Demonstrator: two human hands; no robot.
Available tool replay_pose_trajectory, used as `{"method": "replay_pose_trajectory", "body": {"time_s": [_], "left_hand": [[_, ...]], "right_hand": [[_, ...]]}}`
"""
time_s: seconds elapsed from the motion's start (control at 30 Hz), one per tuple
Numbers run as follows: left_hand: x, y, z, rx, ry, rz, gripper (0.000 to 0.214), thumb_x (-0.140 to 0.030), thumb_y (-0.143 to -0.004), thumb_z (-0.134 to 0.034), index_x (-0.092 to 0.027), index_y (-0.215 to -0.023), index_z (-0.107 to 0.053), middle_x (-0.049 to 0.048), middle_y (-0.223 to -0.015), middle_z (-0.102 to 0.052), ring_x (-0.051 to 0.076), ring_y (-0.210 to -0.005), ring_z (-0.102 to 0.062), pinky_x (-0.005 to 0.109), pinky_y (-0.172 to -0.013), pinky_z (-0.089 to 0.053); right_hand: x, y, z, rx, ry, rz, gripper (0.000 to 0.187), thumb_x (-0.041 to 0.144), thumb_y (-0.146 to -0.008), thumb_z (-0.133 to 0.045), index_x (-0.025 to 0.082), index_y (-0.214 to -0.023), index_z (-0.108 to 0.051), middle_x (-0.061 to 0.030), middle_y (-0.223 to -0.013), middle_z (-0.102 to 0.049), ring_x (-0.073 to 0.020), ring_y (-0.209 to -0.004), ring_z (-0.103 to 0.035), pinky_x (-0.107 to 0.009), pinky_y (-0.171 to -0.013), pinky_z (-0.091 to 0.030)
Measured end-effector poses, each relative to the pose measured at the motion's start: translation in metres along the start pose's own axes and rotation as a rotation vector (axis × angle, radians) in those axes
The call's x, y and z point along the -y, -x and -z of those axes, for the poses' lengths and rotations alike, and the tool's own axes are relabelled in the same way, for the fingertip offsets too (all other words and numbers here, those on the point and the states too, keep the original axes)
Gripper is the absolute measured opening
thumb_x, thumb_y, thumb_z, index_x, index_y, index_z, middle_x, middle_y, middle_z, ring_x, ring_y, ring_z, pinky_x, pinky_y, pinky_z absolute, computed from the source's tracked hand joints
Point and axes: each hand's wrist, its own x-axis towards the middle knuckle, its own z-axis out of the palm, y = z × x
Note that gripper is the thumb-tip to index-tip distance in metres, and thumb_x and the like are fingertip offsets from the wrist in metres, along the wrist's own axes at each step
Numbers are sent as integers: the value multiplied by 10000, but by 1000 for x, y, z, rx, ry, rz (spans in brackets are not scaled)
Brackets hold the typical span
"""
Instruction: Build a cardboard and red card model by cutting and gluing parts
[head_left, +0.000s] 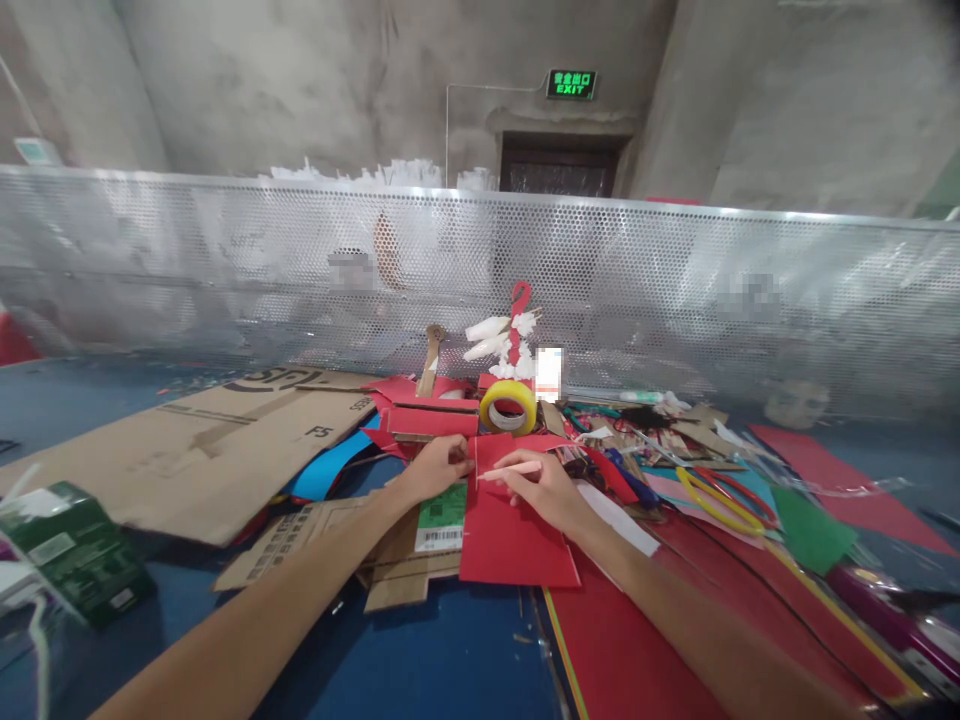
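A sheet of red paper (517, 550) lies in front of me, partly on top of cardboard pieces. My right hand (541, 492) is closed around a pale pink pen (517, 470), whose tip points left onto the upper left part of the sheet. A thin pale line runs near the paper's left edge, close to that tip. My left hand (439, 468) has curled fingers, with the fingertips at the upper left edge of the red paper; their exact hold is hard to see. Just behind the hands a yellow tape roll (508, 408) stands on its side.
Flattened cardboard (195, 450) covers the left of the blue table. Red-covered cardboard (435, 420) and a red stand with white flowers (517, 340) are behind. Yellow-handled scissors (716, 500) and scraps lie right; a green box (75, 550) sits left. A perforated metal panel (262, 270) borders the back.
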Motion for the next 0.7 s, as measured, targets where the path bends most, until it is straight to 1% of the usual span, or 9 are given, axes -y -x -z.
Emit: {"method": "replay_pose_trajectory", "body": {"time_s": [0.2,0.3,0.4,0.5,0.57,0.63,0.7], "left_hand": [[3,-2,-1,-52,18,27,143,-310,-774,-614,-187,-748,-545,-9,-678,-638,154,-619,-576,263,-591,-433],[3,-2,0,-83,-3,28,169,-321,-779,-614,-193,-717,-524,-17,-661,-618,149,-610,-563,260,-581,-424],[1,-2,0,-84,-9,25,183,-327,-786,-616,-195,-710,-514,-19,-660,-614,147,-611,-557,260,-584,-425],[1,-2,0,-61,31,10,170,-327,-804,-604,-191,-739,-525,-9,-675,-625,151,-624,-565,263,-595,-439],[2,-2,-1,-11,98,2,150,-320,-810,-599,-185,-777,-541,6,-715,-651,158,-654,-591,268,-619,-460],[3,-2,-2,41,138,9,141,-307,-798,-616,-182,-801,-552,11,-737,-662,161,-669,-605,272,-637,-473],[3,-2,-3,63,129,15,142,-290,-772,-643,-182,-786,-551,4,-724,-651,156,-657,-600,270,-637,-474]], "right_hand": [[4,4,-4,0,3,-18,209,302,-850,-589,158,-952,-701,-74,-870,-771,-178,-658,-710,-256,-569,-565],[0,3,-5,9,-6,-2,203,302,-864,-581,170,-973,-691,-76,-921,-774,-189,-722,-724,-264,-607,-573],[-6,1,-3,21,2,10,195,298,-874,-572,170,-969,-684,-86,-960,-778,-202,-787,-730,-275,-655,-577],[-11,-4,2,27,22,11,196,306,-879,-567,163,-962,-672,-98,-959,-781,-207,-794,-729,-282,-669,-571],[-13,-6,6,41,32,9,197,308,-878,-569,161,-964,-667,-101,-958,-782,-202,-772,-724,-284,-666,-566],[-11,-8,9,54,47,8,196,305,-873,-573,159,-963,-668,-100,-952,-783,-196,-744,-715,-285,-662,-559],[-8,-7,9,58,69,19,192,294,-868,-574,158,-960,-673,-100,-947,-784,-193,-734,-707,-284,-664,-550]]}}
